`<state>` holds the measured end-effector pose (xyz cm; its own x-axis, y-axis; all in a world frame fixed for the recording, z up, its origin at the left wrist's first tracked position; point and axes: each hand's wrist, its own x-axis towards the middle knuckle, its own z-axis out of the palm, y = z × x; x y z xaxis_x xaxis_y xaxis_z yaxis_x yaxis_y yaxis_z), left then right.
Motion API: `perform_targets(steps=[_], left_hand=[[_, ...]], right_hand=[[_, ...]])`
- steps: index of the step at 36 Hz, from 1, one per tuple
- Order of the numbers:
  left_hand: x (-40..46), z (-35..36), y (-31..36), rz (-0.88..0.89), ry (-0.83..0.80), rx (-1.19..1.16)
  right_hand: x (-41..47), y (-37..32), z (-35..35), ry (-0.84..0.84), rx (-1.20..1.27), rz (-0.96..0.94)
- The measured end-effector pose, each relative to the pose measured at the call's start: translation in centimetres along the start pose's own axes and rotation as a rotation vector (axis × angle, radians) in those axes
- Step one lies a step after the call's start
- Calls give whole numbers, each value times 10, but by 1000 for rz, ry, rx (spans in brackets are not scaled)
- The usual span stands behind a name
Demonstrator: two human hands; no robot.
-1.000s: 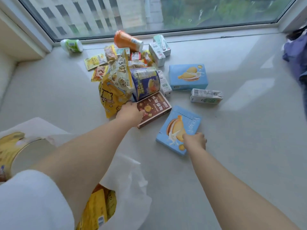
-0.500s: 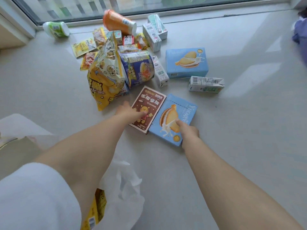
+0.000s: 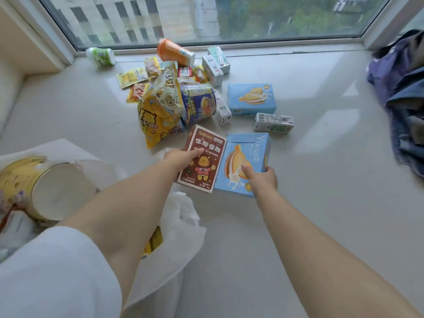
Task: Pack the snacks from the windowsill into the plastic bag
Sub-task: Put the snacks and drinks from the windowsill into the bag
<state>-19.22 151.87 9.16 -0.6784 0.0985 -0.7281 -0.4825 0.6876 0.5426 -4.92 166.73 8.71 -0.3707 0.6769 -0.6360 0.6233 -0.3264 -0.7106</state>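
Both boxes have come nearer: left hand [image 3: 183,158] holds the brown box [image 3: 203,159] in its grip, right hand [image 3: 261,179] grips the blue box [image 3: 244,162] beside it. Plastic bag [image 3: 174,235] lies nearest; remaining snacks [image 3: 179,104] sit farther back on the windowsill [image 3: 321,203].

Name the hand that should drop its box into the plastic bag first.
Left, probably. The left hand grips the brown box on the side nearest the plastic bag; the right hand, gripping the blue box, lies farther off.

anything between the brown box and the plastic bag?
Head view: only the left hand and forearm. That hand grips the brown box, and the plastic bag lies below it.
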Motion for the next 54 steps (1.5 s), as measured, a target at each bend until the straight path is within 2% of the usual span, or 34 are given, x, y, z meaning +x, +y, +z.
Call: perform_targets(steps=[4,10,15,21,26,31,37,40,44,50,52,54], left_hand=[[-38,-15,10,172,50,-129],[-113,-69,21,521,238,67],[-171,-125,-1,690,358,-64],[-200,-168,-56,678,475,-160],[-204,-188,-106,612,509,-219],[-203,-196,-145,520,585,-121],[-201,-201,-164,508,683,138],[-200,-203,-163,515,700,189],[-198,-205,-166,502,711,186],[-191,-210,-173,454,715,114],[-189,-210,-174,446,710,108],[-188,-211,-174,446,704,97]], right_hand=[[-36,-11,-3,34,85,-96],[-107,-46,-1,71,162,-312],[-175,-66,11,26,222,-534],[-232,-57,44,-78,115,-670],[-248,-38,66,-178,-27,-685],[-252,-17,79,-231,-348,-709],[-256,-5,92,-97,-808,-891],[-256,-5,99,4,-1026,-1002],[-249,-2,109,43,-1297,-1090],[-240,-3,131,196,-1430,-1114],[-238,5,141,79,-1427,-1058],[-235,17,152,-211,-1409,-897]])
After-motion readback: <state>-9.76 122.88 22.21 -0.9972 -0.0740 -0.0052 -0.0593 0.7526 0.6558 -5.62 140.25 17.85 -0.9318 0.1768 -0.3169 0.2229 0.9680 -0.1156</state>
